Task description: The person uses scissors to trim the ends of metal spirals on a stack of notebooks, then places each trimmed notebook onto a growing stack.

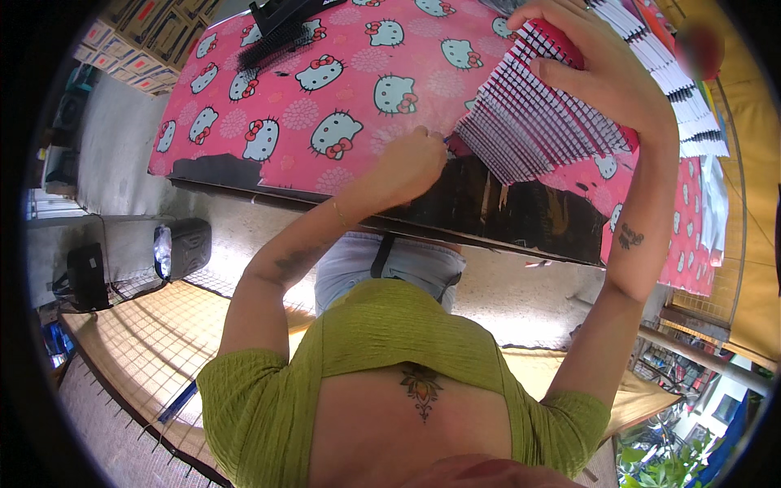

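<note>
on the pink cat-print table, a fanned stack of striped cards is pressed under the clasping right hand, while the clenched left hand should pinch squarely at its lower corner.

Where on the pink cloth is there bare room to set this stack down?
The widest free patch on the pink cloth lies between the black brush at the far edge and the left hand. The right side is crowded: the right hand presses the fanned red-and-white stack, with a white stack just beyond.
</note>
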Action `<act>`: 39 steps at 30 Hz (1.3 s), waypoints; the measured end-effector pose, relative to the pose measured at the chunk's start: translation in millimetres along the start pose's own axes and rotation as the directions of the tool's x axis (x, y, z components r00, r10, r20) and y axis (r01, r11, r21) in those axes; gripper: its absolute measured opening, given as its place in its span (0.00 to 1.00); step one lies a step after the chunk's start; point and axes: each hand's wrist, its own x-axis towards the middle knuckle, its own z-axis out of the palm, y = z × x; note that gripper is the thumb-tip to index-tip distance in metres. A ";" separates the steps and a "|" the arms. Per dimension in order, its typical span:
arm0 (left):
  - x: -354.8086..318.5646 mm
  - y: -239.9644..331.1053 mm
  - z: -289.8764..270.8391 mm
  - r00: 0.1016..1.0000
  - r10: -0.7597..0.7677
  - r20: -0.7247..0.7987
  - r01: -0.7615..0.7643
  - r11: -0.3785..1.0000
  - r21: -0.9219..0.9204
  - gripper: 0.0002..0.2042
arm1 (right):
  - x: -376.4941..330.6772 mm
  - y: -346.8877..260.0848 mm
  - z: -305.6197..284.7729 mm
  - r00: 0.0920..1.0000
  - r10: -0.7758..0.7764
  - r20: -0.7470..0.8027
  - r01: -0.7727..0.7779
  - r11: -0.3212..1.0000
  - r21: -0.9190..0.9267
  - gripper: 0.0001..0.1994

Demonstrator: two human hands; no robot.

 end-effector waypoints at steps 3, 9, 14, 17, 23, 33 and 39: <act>-5.1 30.4 -3.4 0.999 0.015 -0.041 -0.004 0.971 0.238 0.10 | 0.7 14.3 5.3 1.000 -0.012 0.006 0.012 0.997 0.078 0.20; -4.7 31.3 1.4 1.000 0.016 0.008 -0.017 0.956 0.292 0.10 | -0.7 7.2 1.5 0.998 0.053 0.016 -0.055 0.990 0.127 0.21; 26.9 -2.1 -31.9 0.905 -0.129 0.405 0.200 0.970 -0.137 0.11 | -44.9 72.2 -24.3 0.667 0.313 -0.676 0.457 0.545 0.703 0.23; 0.4 -20.3 -32.9 0.913 -0.223 0.343 0.402 0.641 -0.654 0.10 | -99.8 112.6 -1.6 0.491 0.623 -0.609 0.352 0.497 0.793 0.18; -21.0 44.6 24.5 0.775 -0.496 0.392 0.222 -0.367 -0.903 0.05 | -153.4 120.2 203.3 0.540 0.786 0.300 -0.599 0.109 0.793 0.20; 82.9 -3.9 23.0 0.833 -0.368 0.412 0.350 -0.225 -0.909 0.08 | -174.9 44.0 220.8 0.686 0.575 0.446 -0.341 -0.288 0.895 0.21; 86.5 -59.6 -28.1 0.871 -0.476 0.120 0.201 0.124 -0.972 0.11 | -138.0 -48.8 246.3 0.639 0.635 0.435 0.041 -0.593 0.804 0.17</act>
